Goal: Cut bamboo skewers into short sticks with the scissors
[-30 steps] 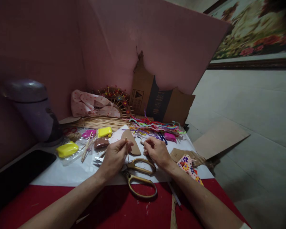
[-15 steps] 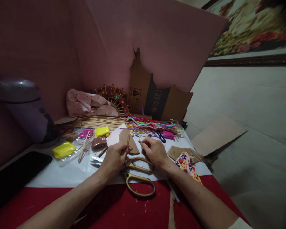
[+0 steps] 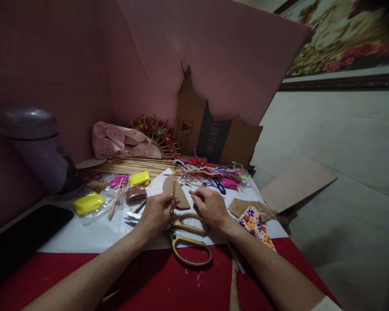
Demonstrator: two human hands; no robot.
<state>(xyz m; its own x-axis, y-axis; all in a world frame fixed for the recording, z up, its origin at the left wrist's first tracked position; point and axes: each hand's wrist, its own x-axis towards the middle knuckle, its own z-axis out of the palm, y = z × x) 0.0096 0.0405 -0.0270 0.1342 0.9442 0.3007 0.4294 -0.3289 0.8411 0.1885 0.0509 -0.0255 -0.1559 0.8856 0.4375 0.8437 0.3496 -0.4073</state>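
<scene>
Between the thumb and fingers of my left hand (image 3: 159, 211) are short thin wooden sticks (image 3: 174, 188), held upright. My right hand (image 3: 210, 205) is closed in a pinch at the same height; a short stick end (image 3: 190, 188) shows at its fingertips. Below and between both hands lie large scissors (image 3: 191, 246) with bronze-coloured handles, their blades pointing left and partly behind my left wrist. Just behind my hands rests a rounded cardboard piece (image 3: 181, 198) beside pink dotted fabric (image 3: 157, 183).
Packets of yellow clay (image 3: 89, 203) and brown clay (image 3: 136, 193) lie left. A purple bottle (image 3: 40, 151) and a black phone (image 3: 29, 233) are farther left. Bamboo sticks (image 3: 132, 166), colourful pipe cleaners (image 3: 210, 168) and torn cardboard (image 3: 194, 129) are behind. Floral fabric (image 3: 256, 224) is right.
The sticks in my left hand have become slightly more upright. My right hand keeps its pinch in nearly the same place. The whole view has shifted very slightly.
</scene>
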